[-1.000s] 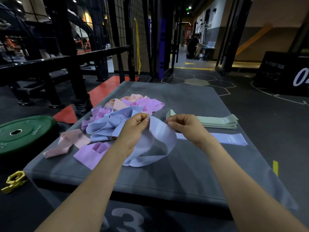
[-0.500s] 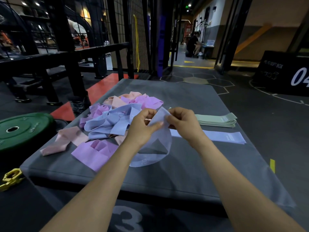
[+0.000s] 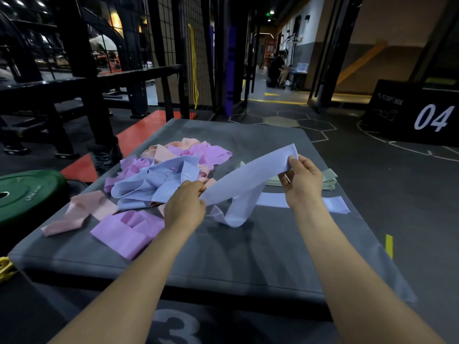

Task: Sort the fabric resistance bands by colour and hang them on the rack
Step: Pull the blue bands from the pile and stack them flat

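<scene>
A pale blue fabric band [image 3: 250, 175] is stretched flat between my two hands above the grey soft box [image 3: 248, 256]. My left hand [image 3: 185, 207] pinches its lower left end and my right hand [image 3: 301, 182] pinches its upper right end. A loose fold of the band droops onto the box. To the left lies a jumbled heap of blue [image 3: 154, 184], purple [image 3: 126, 230] and pink [image 3: 77, 214] bands. Behind my right hand sit a flat blue band [image 3: 335, 204] and a folded stack of green bands [image 3: 329, 180].
A green weight plate [image 3: 24, 194] lies on the floor at left, a yellow clip [image 3: 3, 268] near the box's left corner. Black racks and a mesh wall [image 3: 173, 58] stand behind. A black box marked 04 [image 3: 419, 112] sits far right. A person crouches in the far corridor.
My hands have drawn apart, the right one rising to the right. The blue band, bunched in a loop before, is now pulled out flat between them.
</scene>
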`<state>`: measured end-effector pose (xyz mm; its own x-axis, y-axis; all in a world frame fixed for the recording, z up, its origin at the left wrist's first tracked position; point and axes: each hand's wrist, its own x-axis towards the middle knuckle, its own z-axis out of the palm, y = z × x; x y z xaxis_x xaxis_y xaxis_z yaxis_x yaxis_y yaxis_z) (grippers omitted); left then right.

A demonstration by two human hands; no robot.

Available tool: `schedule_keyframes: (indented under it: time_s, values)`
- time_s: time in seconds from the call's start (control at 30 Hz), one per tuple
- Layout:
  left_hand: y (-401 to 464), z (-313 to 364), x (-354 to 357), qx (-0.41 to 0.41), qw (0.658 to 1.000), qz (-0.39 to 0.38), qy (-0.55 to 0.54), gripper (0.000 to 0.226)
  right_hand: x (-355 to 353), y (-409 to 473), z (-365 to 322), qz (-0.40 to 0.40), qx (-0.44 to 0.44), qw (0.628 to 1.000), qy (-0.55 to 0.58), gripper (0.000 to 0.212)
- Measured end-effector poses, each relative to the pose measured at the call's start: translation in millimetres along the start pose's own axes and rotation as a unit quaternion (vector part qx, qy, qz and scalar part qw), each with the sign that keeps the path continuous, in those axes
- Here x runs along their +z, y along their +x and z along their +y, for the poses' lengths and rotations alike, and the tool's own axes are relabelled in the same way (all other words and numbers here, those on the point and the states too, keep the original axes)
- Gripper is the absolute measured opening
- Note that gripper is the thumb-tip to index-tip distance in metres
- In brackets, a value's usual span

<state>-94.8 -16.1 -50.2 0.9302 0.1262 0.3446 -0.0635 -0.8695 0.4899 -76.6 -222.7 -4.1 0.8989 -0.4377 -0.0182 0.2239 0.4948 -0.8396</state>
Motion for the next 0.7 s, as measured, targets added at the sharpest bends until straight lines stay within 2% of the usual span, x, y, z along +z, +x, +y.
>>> schedule_keyframes:
  time_s: [0.07, 0.13, 0.2, 0.23, 0.27, 0.3, 0.37, 0.4, 0.47, 0.57, 0.7]
  values:
    - [1, -3, 0, -0.029, 1.0, 0.008, 0.007, 0.021, -5, 2, -2, 0.032, 0.01, 0.999, 0.033, 0.021]
    - [4, -8, 2, -0.054, 0.998, 0.014, -0.008, 0.016, -10, 4, -4, 0.061, 0.014, 0.996, 0.056, 0.022]
    - [9, -12, 6, -0.085, 0.994, 0.013, -0.068, 0.006, -14, 6, -4, 0.078, 0.014, 0.995, 0.067, 0.023]
    - [11, -12, 7, -0.113, 0.985, 0.009, -0.133, 0.003, -16, 7, -3, 0.082, 0.014, 0.994, 0.068, 0.023]
    - [12, -11, 8, -0.146, 0.963, 0.003, -0.226, 0.008, -17, 8, -2, 0.085, 0.015, 0.994, 0.067, 0.023]
    - [13, -8, 7, -0.185, 0.924, -0.008, -0.336, 0.013, -17, 9, -1, 0.087, 0.017, 0.994, 0.064, 0.023]
    - [13, -2, 5, -0.244, 0.824, -0.038, -0.51, 0.018, -19, 11, 1, 0.091, 0.018, 0.994, 0.058, 0.022]
    - [13, 0, 3, -0.257, 0.788, -0.05, -0.557, 0.016, -19, 12, 2, 0.093, 0.019, 0.994, 0.055, 0.022]
    - [13, 3, 1, -0.267, 0.746, -0.078, -0.605, 0.009, -22, 14, 2, 0.1, 0.019, 0.994, 0.048, 0.021]
    - [12, 5, -1, -0.271, 0.727, -0.122, -0.619, 0.014, -27, 16, 2, 0.123, 0.019, 0.991, 0.038, 0.02]
    - [10, 5, -4, -0.272, 0.765, -0.136, -0.568, 0.006, -35, 20, 2, 0.145, 0.014, 0.989, 0.026, 0.023]
